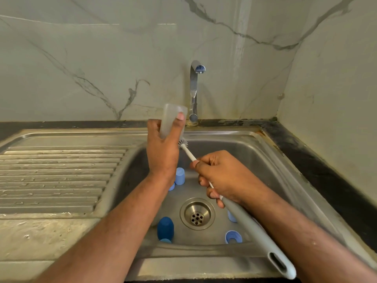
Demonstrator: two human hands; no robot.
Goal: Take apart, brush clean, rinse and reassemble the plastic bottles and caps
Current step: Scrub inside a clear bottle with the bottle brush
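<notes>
So the left hand is wrapped around a clear frosted plastic bottle, held up over the back edge of the stainless sink, bottom end pointing up toward 12 o'clock and the mouth facing down toward about 5 o'clock. The thumb sits on the right side of the bottle, the other fingers curl round the left. The right hand is gripping a long bottle brush by its thin white stem, fingers curled tight on it, and the fat grey handle runs off toward 5 o'clock over the front rim of the sink. The bristle head is right at the bottle mouth, partly behind the left hand, so I can't tell how much of it is inside. Down in the basin there's a bunch of blue bits: a light blue cap standing just beside the left wrist, another pale blue piece peeking out at 7 o'clock from it, a dark blue cap at 9 o'clock from the drain, a light blue ring-shaped cap at about 4 o'clock from the drain, and one more pale blue piece mostly hidden under the brush handle. The chrome tap is at 12 o'clock behind the bottle, no water visibly running. Ribbed drainboard off at 9 o'clock.
</notes>
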